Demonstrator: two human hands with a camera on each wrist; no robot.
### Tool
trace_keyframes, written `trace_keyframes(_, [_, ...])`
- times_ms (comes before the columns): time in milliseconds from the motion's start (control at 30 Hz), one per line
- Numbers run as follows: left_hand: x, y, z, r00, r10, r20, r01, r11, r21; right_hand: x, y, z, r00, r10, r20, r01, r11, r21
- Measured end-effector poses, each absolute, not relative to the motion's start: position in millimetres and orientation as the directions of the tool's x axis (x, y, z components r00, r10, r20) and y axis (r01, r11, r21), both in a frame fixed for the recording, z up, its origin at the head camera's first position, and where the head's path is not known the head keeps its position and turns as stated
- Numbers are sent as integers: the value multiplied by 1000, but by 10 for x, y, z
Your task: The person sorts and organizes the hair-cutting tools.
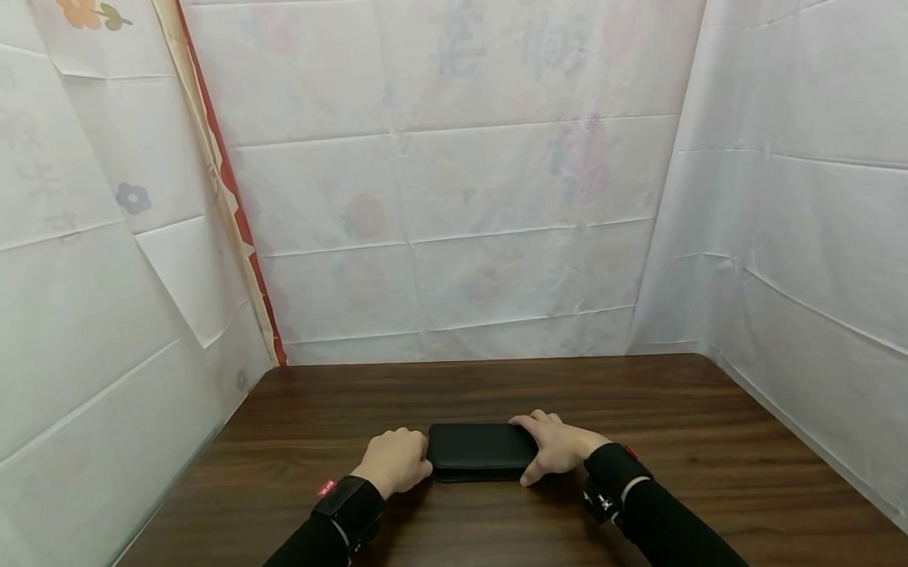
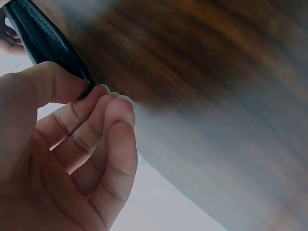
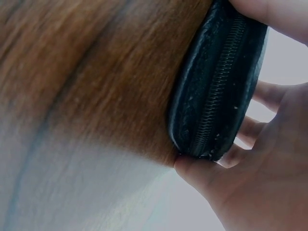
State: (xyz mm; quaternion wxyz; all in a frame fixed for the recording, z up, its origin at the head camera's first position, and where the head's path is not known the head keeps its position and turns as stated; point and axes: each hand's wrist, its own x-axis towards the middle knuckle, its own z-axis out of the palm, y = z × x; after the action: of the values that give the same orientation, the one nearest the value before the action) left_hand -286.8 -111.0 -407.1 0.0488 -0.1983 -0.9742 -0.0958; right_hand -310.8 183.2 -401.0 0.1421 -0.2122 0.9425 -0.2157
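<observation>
A black zip wallet (image 1: 478, 448) lies flat on the brown wooden table, its long side across my view. At its left end, my left hand (image 1: 395, 461) pinches the dark tip of the wallet (image 2: 43, 41) between thumb and fingertips, as the left wrist view shows. My right hand (image 1: 561, 447) grips the opposite end, thumb on the near side and fingers spread along the far side. The right wrist view shows the closed zipper (image 3: 219, 82) running along the wallet's edge. Whether the left fingers hold a zipper pull or the wallet's corner, I cannot tell.
The wood-grain table (image 1: 478, 533) reaches back to a white sheet (image 1: 451, 192) hung behind it. More white sheeting closes in the left side (image 1: 73, 330) and the right side (image 1: 820, 221). A red-edged strip (image 1: 228, 183) runs down the left corner.
</observation>
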Motion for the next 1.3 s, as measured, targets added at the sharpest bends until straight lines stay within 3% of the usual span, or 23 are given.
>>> trace_keyframes(1300, [-2955,-1128,-4092,-906,396,146,415,900,134,-3130,1854,-4017,-867,-467,-175,-344,814,-468])
